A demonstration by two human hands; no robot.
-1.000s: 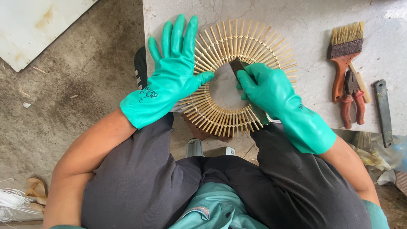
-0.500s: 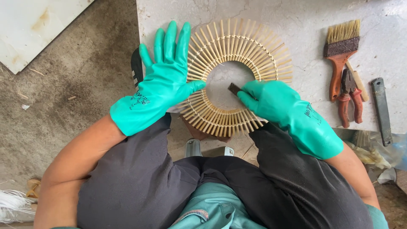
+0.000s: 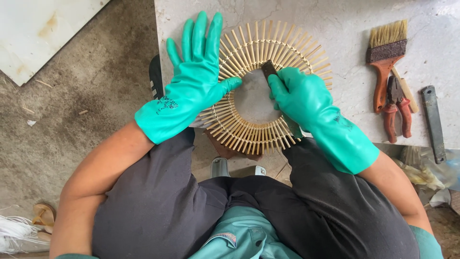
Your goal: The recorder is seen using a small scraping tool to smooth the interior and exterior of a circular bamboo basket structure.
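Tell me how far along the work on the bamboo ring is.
Done: bamboo ring looks fully assembled on the table. In hand: left hand presses it flat; right hand works a dark blade at its inner edge. Left: paintbrush and pliers lie untouched.

We see only the tip of the dark flat tool (image 3: 268, 69); the rest lies under the right hand (image 3: 301, 96). The left hand (image 3: 194, 81) covers the left arc of the bamboo ring (image 3: 268, 136), so we cannot tell how the sticks lie there. The ring's lower edge overhangs the bench (image 3: 345, 29), whose top and right sides the frame cuts off. A dark object (image 3: 155, 76) beside the left hand is mostly hidden. White strands (image 3: 14, 235) run off the lower left corner.
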